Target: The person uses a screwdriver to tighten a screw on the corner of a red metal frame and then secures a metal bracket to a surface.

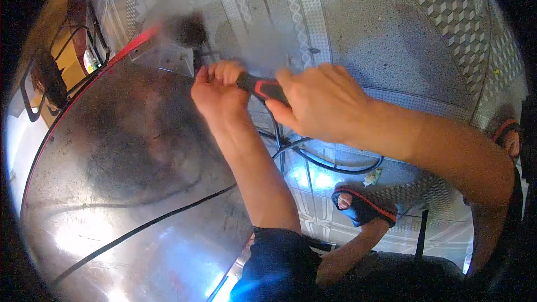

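My right hand (327,103) is wrapped around a dark hand tool with a red-trimmed handle (268,89), held out past the edge of a round metal tabletop (128,151). At the tool's other end, my left hand (221,92) is closed with its fingers curled. What those fingers grip, and the tool's working tip, are hidden. Beside the left hand, a bent piece of shiny sheet metal (165,59) sits at the tabletop's far rim. A dark, smeared shape (187,29) shows just beyond it.
A black cable (156,219) crosses the tabletop. Curved black metal tubing (335,168) stands below its right edge, over the patterned tile floor (380,28). My sandalled foot (363,207) is at lower right. Black-framed chairs (42,81) stand at far left.
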Available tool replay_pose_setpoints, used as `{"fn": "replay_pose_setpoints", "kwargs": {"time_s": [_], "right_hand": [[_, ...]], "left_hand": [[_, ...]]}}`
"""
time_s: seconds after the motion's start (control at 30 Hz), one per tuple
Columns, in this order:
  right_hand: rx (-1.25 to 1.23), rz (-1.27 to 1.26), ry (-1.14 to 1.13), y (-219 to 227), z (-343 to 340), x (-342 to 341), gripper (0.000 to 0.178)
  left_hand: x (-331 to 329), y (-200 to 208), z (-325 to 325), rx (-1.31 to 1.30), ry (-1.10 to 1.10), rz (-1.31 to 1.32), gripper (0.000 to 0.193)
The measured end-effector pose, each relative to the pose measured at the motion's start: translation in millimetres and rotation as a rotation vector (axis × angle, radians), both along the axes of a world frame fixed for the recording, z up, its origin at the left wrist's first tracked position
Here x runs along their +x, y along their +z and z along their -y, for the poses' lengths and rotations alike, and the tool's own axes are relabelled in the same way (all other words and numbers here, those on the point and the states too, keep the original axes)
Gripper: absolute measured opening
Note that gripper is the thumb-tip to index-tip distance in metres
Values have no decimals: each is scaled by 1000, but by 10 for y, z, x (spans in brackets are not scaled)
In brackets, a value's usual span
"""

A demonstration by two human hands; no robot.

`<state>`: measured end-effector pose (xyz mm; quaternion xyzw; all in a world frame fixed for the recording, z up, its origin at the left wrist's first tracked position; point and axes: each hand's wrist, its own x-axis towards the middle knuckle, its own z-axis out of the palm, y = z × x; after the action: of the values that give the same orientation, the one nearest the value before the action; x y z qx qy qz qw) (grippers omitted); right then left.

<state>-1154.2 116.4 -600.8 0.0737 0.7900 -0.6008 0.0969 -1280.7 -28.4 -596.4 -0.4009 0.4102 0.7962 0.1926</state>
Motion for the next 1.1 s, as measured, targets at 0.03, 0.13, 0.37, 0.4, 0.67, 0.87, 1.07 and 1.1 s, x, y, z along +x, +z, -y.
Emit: {"fn": "replay_pose_setpoints", "kwargs": {"time_s": [0.03, 0.13, 0.37, 0.4, 0.67, 0.87, 1.07, 1.1], "right_hand": [[2, -6, 3, -18, 41, 7, 34], [-196, 35, -60, -194, 118, 15, 35], [-862, 637, 183, -265, 48, -229, 35], [-473, 401, 177, -243, 36, -223, 32], [306, -148, 19, -212, 92, -95, 27], [-1006, 589, 99, -373, 6, -162, 30], [257, -244, -19, -251, 93, -61, 33], [302, -273, -43, -253, 99, -56, 34]], "left_hand": [[-16, -44, 96, 64, -39, -44, 24], [20, -152, 56, 46, 6, -73, 29], [62, -188, 20, 245, 16, -192, 28], [56, -183, -32, 247, 17, -189, 28], [46, -269, 40, 147, -87, -179, 23], [62, -269, 95, 503, -51, -208, 26], [47, -221, 21, 84, -126, -143, 28], [53, -258, 40, 85, -127, -143, 28]]}}
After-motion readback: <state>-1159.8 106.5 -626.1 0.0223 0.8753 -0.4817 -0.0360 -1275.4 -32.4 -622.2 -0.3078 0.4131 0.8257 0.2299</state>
